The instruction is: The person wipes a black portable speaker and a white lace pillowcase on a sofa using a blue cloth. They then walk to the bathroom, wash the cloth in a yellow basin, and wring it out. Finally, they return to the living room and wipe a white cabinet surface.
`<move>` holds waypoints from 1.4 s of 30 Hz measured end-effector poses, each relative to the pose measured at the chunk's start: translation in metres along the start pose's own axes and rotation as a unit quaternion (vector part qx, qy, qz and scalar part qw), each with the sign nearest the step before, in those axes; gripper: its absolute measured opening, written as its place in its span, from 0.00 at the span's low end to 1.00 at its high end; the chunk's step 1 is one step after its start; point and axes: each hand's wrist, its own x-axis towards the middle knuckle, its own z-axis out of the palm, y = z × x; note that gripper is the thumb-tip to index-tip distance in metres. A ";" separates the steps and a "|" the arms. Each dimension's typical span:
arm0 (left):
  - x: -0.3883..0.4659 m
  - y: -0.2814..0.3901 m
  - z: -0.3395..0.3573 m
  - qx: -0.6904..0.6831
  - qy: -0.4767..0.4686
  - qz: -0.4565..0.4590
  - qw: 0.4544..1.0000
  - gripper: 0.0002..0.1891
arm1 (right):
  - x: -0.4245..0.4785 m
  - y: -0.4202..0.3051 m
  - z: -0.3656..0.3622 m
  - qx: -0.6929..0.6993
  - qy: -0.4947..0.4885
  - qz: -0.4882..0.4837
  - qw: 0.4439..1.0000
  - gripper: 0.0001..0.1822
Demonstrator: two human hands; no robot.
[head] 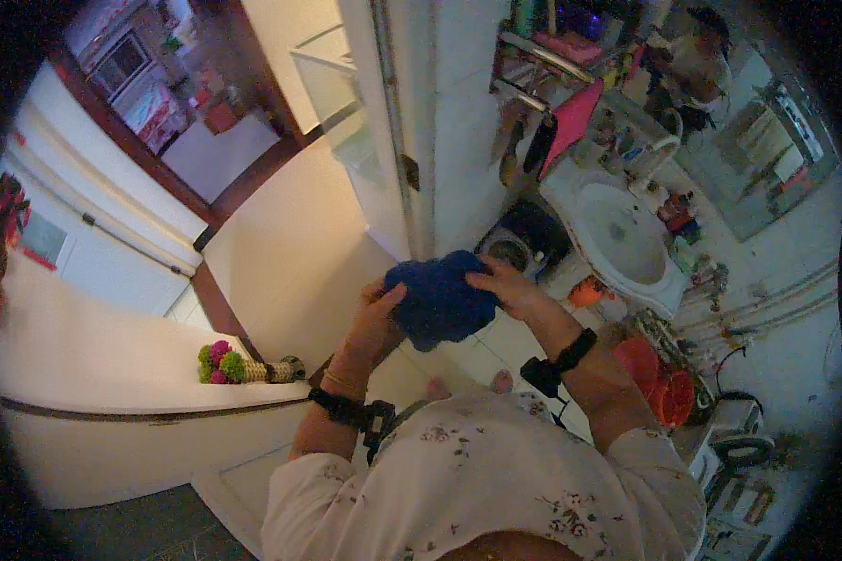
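Observation:
Between my two hands is a dark blue cloth [443, 300], bunched with a wavy lower edge, held up in front of my body. My left hand [381, 308] grips its left side, the thumb lying on top. On the upper right side, my right hand [499, 282] pinches the cloth between thumb and fingers. The cloth hides the fingers beneath it. Both forearms wear black straps with small devices. Below the cloth, my feet show on the tiled floor.
A white washbasin [624, 235] stands at the right, with a dark bin-like container [526, 235] beside it. Red basins [663, 393] lie lower right. A door edge [410, 172] rises ahead. At left, a woven vase [270, 371] with artificial flowers lies along a ledge.

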 end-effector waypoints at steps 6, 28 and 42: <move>-0.026 0.029 -0.100 -0.098 0.091 0.187 0.973 0.12 | 0.064 0.020 0.006 0.073 0.100 -0.016 0.992 0.21; -0.048 0.150 -0.238 0.267 0.466 0.292 0.792 0.14 | 0.336 0.021 0.105 -0.347 0.107 -0.152 0.919 0.23; 0.059 0.285 -0.349 0.731 0.434 0.138 0.508 0.08 | 0.504 -0.039 0.171 -0.646 -0.128 -0.241 0.713 0.08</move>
